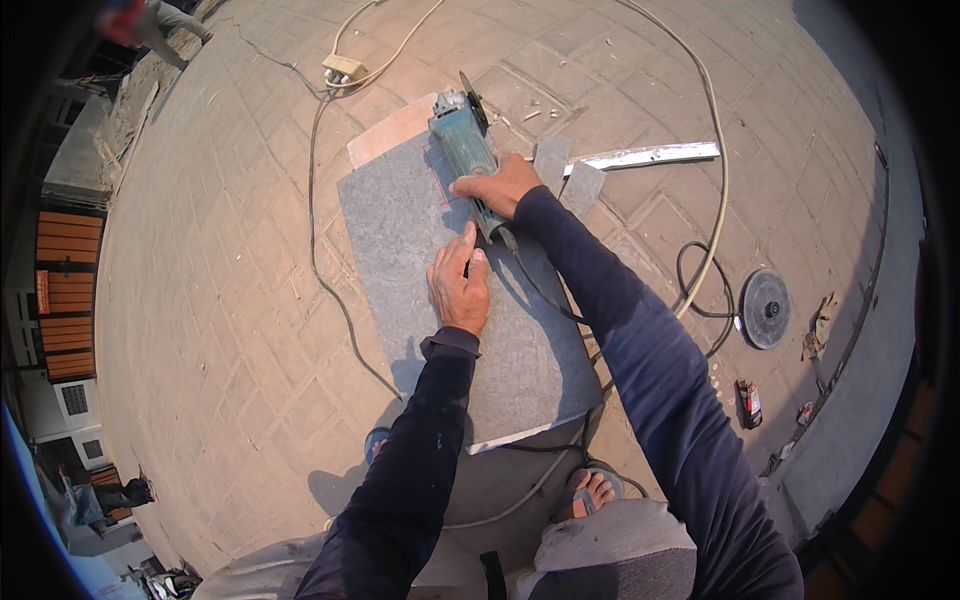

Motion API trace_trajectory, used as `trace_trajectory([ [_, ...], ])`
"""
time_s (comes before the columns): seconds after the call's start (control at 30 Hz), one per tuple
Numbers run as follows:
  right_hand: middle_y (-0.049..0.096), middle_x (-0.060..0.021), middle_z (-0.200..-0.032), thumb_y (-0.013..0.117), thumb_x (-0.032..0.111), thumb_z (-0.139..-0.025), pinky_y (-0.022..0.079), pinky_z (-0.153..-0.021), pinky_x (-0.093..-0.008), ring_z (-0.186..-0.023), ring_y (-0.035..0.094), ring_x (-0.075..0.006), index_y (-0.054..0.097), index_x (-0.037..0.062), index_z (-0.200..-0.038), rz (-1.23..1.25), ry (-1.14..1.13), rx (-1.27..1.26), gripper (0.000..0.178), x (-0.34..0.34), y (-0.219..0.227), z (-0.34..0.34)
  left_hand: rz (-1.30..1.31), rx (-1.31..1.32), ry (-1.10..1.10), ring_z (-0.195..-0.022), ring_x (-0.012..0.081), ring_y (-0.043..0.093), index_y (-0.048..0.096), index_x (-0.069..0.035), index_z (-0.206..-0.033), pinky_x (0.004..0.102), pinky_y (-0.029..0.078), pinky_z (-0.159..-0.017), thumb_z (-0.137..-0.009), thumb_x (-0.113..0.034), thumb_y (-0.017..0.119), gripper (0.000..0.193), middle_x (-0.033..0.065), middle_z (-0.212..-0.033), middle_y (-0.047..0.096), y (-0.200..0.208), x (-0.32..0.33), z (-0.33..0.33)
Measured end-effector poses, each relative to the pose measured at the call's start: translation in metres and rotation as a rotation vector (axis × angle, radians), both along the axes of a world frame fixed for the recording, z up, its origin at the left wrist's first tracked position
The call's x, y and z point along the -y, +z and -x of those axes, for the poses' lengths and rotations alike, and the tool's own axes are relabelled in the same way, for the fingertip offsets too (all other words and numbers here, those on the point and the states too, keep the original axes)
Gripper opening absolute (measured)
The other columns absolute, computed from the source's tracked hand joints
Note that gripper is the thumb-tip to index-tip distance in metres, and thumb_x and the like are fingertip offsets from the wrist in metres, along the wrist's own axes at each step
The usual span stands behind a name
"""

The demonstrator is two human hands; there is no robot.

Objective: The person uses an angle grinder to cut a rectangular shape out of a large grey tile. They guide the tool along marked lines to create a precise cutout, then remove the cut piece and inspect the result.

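Head view: right hand (508,187) wraps the grinder (462,138), likely for control, while the left hand (461,292), loosely spread, rests on the tile (393,235), probably steadying it.

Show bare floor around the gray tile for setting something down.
Free: paving left of the left-hand dark cable; paving right of the right-hand cream cable, above the round disc. Crowded: upper half of the gray tile, under grinder, left hand, right hand; ground right of it, with offcuts and metal strip.
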State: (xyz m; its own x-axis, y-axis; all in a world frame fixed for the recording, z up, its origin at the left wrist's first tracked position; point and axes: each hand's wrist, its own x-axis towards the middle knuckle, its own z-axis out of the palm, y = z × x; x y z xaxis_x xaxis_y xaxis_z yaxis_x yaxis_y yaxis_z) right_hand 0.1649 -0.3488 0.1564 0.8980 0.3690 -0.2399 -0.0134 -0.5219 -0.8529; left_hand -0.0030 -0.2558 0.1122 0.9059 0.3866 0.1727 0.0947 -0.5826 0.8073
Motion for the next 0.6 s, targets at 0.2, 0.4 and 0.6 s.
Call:
trace_trajectory([
  [0.2,0.072,-0.0320,-0.110,0.084,0.053,-0.064,0.056,-0.092,-0.0396,-0.099,0.073,-0.0373,0.068,-0.0170,-0.117,0.034,-0.019,0.025,0.089,0.002,0.000,0.005,-0.009,-0.006,0.004,-0.123,0.0346,0.061,0.065,0.002,-0.137,0.0411,0.044,-0.109,-0.098,-0.013,0.061,0.042,0.0196,-0.135,0.068,0.001,0.001,0.000],
  [0.4,0.072,-0.0321,-0.108,0.084,0.052,-0.065,0.055,-0.092,-0.0395,-0.098,0.073,-0.0375,0.068,-0.0171,-0.116,0.006,-0.030,0.047,0.088,0.005,-0.008,0.005,-0.017,0.025,-0.003,-0.120,0.0352,0.062,0.066,0.004,-0.135,0.0414,0.046,-0.106,-0.099,-0.013,0.062,0.040,0.0200,-0.131,0.069,-0.001,0.001,-0.001],
  [0.6,0.072,-0.0326,-0.109,0.085,0.051,-0.064,0.055,-0.092,-0.0391,-0.099,0.073,-0.0378,0.068,-0.0168,-0.116,-0.012,-0.019,0.041,0.087,0.007,-0.005,0.011,0.005,0.041,0.017,-0.118,0.0349,0.063,0.067,0.005,-0.133,0.0406,0.047,-0.104,-0.100,-0.015,0.062,0.039,0.0203,-0.126,0.070,-0.004,0.000,0.000],
])
